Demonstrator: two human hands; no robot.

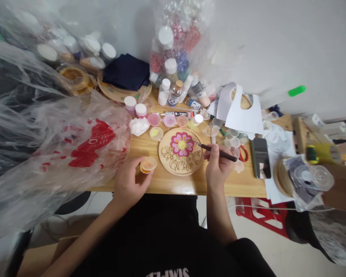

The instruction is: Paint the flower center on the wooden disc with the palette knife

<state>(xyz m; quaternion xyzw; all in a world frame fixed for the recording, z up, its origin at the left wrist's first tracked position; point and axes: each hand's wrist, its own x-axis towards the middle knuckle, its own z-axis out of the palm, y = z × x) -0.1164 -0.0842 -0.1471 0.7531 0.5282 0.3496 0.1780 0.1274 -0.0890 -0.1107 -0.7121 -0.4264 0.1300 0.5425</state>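
My left hand (pixel 130 179) closes its thumb and fingers around a small clear plastic cup (pixel 148 164) with orange contents, just above the table's front edge. In my right hand (pixel 218 167) is a thin-tipped tool with a dark handle (pixel 226 154), held like a pen. Its tip points left over the upper right of a round wooden disc (pixel 164 145); whether it touches cannot be told. On the disc, a flower (pixel 182 144) is coloured pink, magenta and yellow. Gold outlines (pixel 177 162) below it show bare wood inside.
Behind the disc stand small cups of pink (pixel 154 119) and lilac (pixel 169 121), a B-7000 glue tube (pixel 181 114) and several bottles (pixel 175 93). A plastic bag (pixel 89 144) covers the left side. To the right lie red-handled scissors (pixel 243 153) and a phone (pixel 261 158).
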